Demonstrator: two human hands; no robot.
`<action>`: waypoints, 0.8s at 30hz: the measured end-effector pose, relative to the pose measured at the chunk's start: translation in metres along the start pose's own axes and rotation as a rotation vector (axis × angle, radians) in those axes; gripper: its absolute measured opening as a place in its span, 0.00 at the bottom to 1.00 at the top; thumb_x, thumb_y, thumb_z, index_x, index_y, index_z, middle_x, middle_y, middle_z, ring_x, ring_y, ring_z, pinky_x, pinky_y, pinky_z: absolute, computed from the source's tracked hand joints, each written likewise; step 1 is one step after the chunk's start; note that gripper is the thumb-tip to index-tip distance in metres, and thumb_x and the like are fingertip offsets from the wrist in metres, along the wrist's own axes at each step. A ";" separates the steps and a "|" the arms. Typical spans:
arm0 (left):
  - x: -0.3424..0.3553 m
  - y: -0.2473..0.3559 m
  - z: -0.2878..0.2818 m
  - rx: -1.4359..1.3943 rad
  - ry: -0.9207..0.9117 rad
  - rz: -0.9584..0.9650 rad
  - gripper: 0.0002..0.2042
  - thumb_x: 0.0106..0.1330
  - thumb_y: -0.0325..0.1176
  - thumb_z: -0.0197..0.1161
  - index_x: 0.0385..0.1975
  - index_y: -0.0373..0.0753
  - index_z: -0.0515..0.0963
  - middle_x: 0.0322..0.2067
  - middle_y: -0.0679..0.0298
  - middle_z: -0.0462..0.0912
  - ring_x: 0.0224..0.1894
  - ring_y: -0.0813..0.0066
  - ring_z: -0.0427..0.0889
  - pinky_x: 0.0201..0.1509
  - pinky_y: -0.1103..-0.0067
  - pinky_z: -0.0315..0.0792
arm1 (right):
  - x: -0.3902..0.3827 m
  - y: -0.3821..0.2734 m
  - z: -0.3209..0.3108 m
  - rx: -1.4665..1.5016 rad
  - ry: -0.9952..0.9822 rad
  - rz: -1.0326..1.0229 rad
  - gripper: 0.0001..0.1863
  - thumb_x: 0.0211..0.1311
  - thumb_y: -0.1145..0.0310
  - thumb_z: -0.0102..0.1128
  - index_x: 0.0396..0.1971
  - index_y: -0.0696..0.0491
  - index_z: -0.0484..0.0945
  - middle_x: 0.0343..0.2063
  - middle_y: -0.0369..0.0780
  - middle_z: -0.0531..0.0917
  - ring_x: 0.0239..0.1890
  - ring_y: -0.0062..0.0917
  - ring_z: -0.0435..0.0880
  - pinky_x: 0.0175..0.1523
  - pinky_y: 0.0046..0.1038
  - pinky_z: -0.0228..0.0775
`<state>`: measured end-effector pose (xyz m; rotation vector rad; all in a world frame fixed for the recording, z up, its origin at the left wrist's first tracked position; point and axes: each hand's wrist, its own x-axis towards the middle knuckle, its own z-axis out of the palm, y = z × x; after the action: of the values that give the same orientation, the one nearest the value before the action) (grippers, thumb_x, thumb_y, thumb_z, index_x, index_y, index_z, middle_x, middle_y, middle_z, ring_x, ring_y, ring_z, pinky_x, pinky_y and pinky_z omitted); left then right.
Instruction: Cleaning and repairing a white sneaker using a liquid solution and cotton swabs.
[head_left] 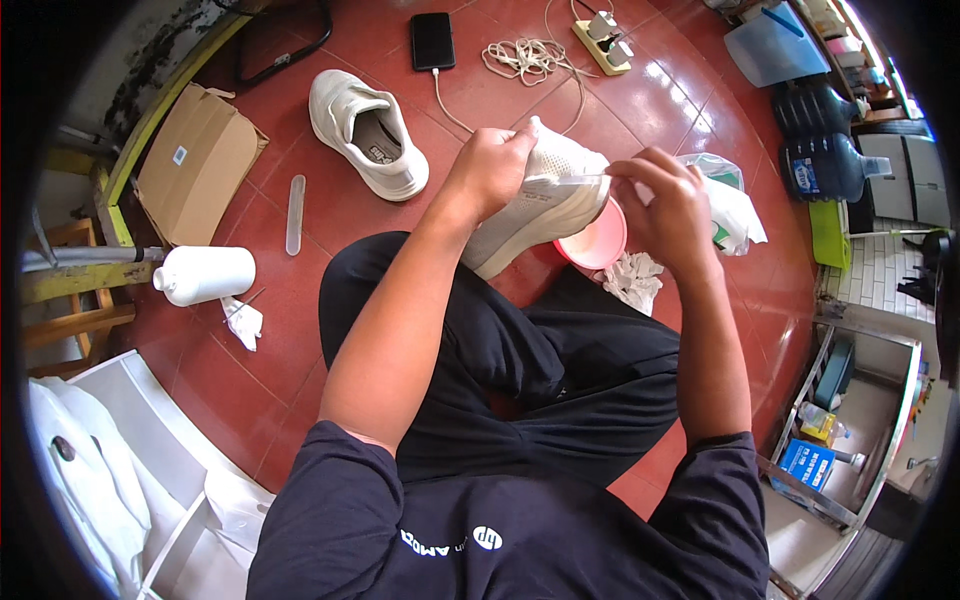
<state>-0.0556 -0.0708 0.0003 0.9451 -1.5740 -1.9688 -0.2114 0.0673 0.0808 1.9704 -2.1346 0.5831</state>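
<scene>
My left hand (490, 172) is closed around a pale beige sneaker (520, 218), lifted above my crossed legs and tilted. In my right hand (668, 208) I pinch a slim, whitish toothbrush (578, 181) that lies across the shoe's upper; its head is too small to make out clearly. Just beyond my right knee, partly behind the shoe, sits a pink tub (608, 244) with pale contents. Crumpled white tissue (634, 284) lies beside the tub. The matching sneaker (368, 135) rests upright on the floor at far left.
Red tiles (290, 345) carry a clear narrow case (295, 215), a white bottle (208, 275) on its side and a cardboard box (200, 165). A phone (432, 42), tangled cable (525, 60) and power strip (602, 45) lie ahead. A plastic bag (730, 205) sits right.
</scene>
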 end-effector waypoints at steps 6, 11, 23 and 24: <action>0.001 -0.001 -0.001 0.008 -0.005 -0.024 0.25 0.70 0.48 0.50 0.26 0.27 0.79 0.22 0.59 0.81 0.27 0.76 0.74 0.37 0.74 0.70 | -0.002 -0.003 0.001 0.010 -0.067 -0.038 0.03 0.52 0.68 0.64 0.28 0.45 0.83 0.26 0.31 0.80 0.30 0.26 0.80 0.37 0.31 0.64; 0.003 -0.003 -0.002 0.045 0.005 -0.014 0.26 0.70 0.48 0.50 0.27 0.27 0.80 0.23 0.57 0.81 0.27 0.74 0.75 0.37 0.74 0.70 | -0.004 -0.001 0.002 0.011 -0.034 -0.010 0.03 0.51 0.68 0.64 0.28 0.45 0.83 0.26 0.32 0.80 0.30 0.28 0.80 0.38 0.31 0.65; 0.000 0.002 -0.002 0.072 0.014 -0.036 0.26 0.70 0.49 0.50 0.28 0.27 0.80 0.24 0.56 0.82 0.28 0.75 0.76 0.38 0.73 0.71 | -0.005 -0.001 -0.003 0.022 -0.049 -0.007 0.04 0.52 0.70 0.63 0.28 0.46 0.83 0.26 0.34 0.81 0.30 0.31 0.81 0.37 0.32 0.66; -0.001 0.003 -0.002 0.049 0.005 -0.044 0.25 0.70 0.49 0.50 0.28 0.27 0.80 0.24 0.56 0.82 0.28 0.75 0.76 0.38 0.74 0.71 | -0.005 0.004 -0.004 0.021 -0.048 -0.006 0.04 0.52 0.70 0.63 0.28 0.46 0.83 0.26 0.34 0.81 0.30 0.31 0.81 0.37 0.32 0.66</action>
<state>-0.0538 -0.0715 0.0029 1.0111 -1.6185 -1.9642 -0.2150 0.0733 0.0820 2.0216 -2.1579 0.5643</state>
